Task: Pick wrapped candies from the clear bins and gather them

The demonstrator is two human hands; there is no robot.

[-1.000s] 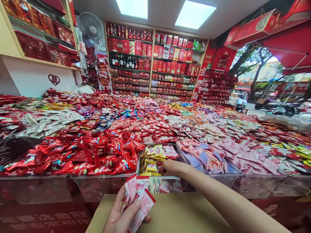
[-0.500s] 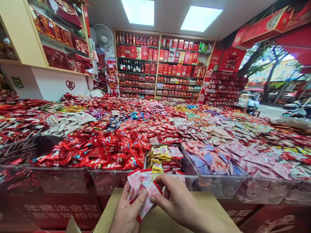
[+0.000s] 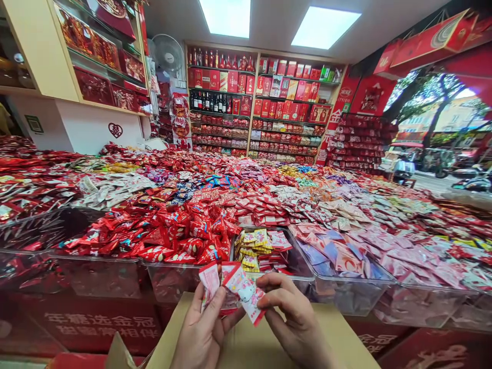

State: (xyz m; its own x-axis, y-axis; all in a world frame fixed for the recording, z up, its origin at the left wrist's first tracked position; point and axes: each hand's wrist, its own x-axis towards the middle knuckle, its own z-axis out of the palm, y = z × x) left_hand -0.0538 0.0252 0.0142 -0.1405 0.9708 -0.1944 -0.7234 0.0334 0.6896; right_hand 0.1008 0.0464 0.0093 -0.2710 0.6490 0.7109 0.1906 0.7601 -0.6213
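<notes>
My left hand [image 3: 202,333] grips a small stack of pink and white candy packets [image 3: 212,282] with red edges. My right hand [image 3: 295,320] pinches one packet [image 3: 246,294] printed with a white cartoon cat, held tilted just right of the stack. Both hands hover above a brown cardboard box [image 3: 253,348] at the bottom centre. Right behind them stands a clear bin [image 3: 269,251] of yellow and pink sweets.
A huge counter of wrapped candies in clear bins spreads ahead: red packets [image 3: 154,236] to the left, pink and lilac ones [image 3: 338,251] to the right. Shelves of red boxes and bottles [image 3: 261,97] line the back wall. The shop opens onto a street [image 3: 442,169] at right.
My right hand came back from the bin of yellow and pink sweets to the stack in my left hand, and now holds one cat-printed packet apart from it.
</notes>
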